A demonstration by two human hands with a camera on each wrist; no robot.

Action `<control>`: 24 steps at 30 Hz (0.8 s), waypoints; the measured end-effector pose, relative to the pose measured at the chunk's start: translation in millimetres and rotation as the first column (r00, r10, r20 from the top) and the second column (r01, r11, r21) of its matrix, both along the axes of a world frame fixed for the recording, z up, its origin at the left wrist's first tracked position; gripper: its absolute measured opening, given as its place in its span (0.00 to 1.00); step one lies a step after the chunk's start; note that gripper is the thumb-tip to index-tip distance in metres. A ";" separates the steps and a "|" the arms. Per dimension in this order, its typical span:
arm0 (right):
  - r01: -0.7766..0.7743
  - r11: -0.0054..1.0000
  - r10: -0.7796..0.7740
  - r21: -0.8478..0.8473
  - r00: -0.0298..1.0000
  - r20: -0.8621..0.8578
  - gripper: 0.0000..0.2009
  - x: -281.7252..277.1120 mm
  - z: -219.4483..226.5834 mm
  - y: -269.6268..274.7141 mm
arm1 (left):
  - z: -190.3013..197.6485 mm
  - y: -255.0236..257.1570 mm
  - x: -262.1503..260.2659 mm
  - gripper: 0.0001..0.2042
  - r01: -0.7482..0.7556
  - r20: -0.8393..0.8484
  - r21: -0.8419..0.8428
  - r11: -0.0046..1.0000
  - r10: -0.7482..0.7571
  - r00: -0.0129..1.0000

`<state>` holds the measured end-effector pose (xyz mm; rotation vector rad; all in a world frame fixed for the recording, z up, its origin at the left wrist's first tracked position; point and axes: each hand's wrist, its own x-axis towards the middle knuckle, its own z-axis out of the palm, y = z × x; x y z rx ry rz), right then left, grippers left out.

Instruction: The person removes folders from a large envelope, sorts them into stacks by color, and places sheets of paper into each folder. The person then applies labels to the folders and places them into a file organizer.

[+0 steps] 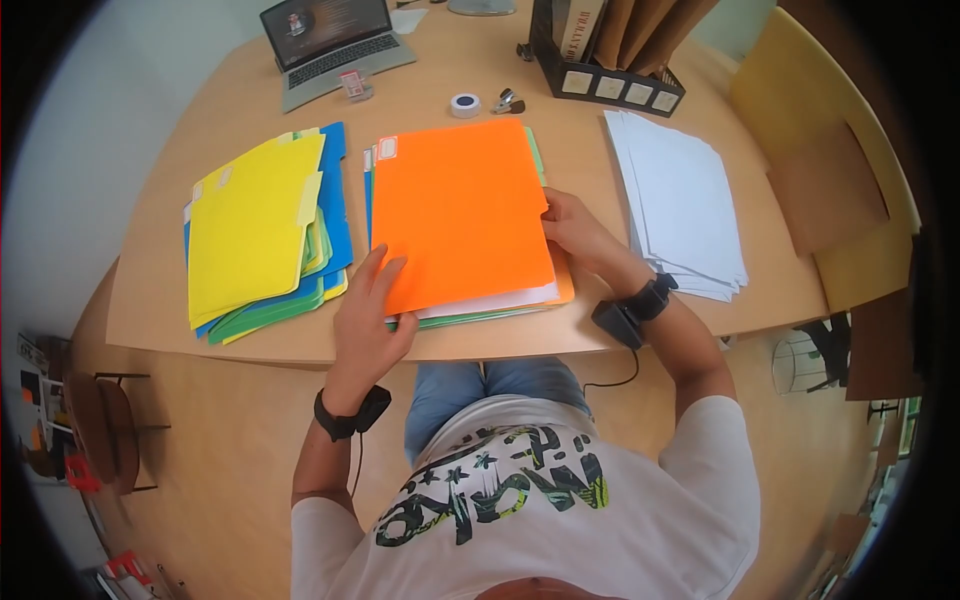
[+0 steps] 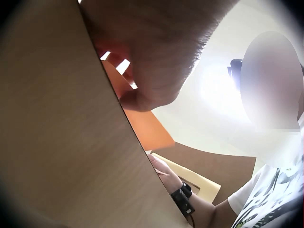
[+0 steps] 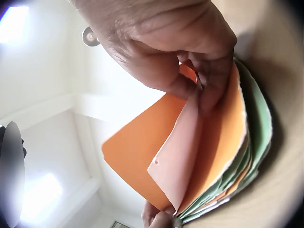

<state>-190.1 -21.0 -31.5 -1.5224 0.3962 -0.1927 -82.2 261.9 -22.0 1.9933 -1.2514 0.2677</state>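
Note:
An orange folder (image 1: 460, 210) lies on top of a stack of coloured folders, its cover lifted and a white sheet (image 1: 510, 298) showing inside along the near edge. My left hand (image 1: 370, 310) holds the cover at its near left corner, thumb at the near edge and fingers over the top. At the right edge, my right hand (image 1: 580, 230) reaches into the open side. The right wrist view shows its thumb and fingers pinching the sheet (image 3: 178, 156) between the raised cover (image 3: 137, 147) and the lower orange flap (image 3: 221, 137).
To the left sits a pile of yellow, blue and green folders (image 1: 250, 230). White papers (image 1: 680, 200) are stacked on the right. Farther back are a laptop (image 1: 335, 50), a round white roll (image 1: 465, 105), a staple remover (image 1: 508, 101) and a black file organizer (image 1: 610, 88).

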 end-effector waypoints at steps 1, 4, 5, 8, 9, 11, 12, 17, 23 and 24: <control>0.010 1.000 -0.009 -0.008 1.000 0.014 0.20 1.3 0.0 1.7 | 2.5 -2.6 -1.8 0.23 -0.018 -0.014 0.028 0.999 0.018 1.000; 0.014 0.998 -0.019 0.054 0.996 0.083 0.21 -7.1 9.6 2.9 | -1.3 -3.0 5.6 0.27 -0.017 0.027 0.064 0.998 0.015 1.000; -0.046 0.999 0.047 -0.027 0.999 0.016 0.21 -12.8 10.5 -7.6 | -2.7 -1.8 10.2 0.27 -0.005 0.053 0.070 0.998 0.001 0.999; 0.107 0.980 -0.097 -0.170 0.993 0.068 0.20 -29.0 16.6 -27.3 | 2.9 6.2 26.7 0.26 0.008 0.098 -0.012 1.000 -0.007 0.995; 0.149 0.957 -0.138 -0.248 0.989 0.060 0.19 -37.1 16.7 -40.3 | 5.2 10.0 33.5 0.26 -0.003 0.091 -0.049 0.999 0.008 0.996; 0.276 0.887 -0.238 -0.369 0.960 0.146 0.16 -52.7 15.7 -66.8 | 11.8 21.5 50.3 0.27 -0.020 0.074 -0.127 0.992 0.030 0.997; 0.297 0.846 -0.268 -0.443 0.955 0.128 0.16 -63.1 15.0 -84.8 | 16.2 29.4 59.9 0.27 -0.042 0.102 -0.149 0.988 0.058 0.993; 0.393 0.650 -0.453 -0.651 0.888 0.083 0.15 -134.0 8.5 -178.0 | 35.1 83.0 115.3 0.26 -0.169 0.214 -0.199 0.965 0.211 0.954; 0.309 0.239 -0.712 -0.920 0.700 0.050 0.16 -208.8 5.3 -230.0 | 27.2 151.7 176.6 0.22 -0.315 0.142 -0.079 0.946 0.323 0.936; 0.279 0.204 -0.723 -0.938 0.689 0.047 0.16 -219.1 2.1 -240.3 | 20.4 163.7 188.0 0.21 -0.326 0.112 -0.054 0.944 0.330 0.937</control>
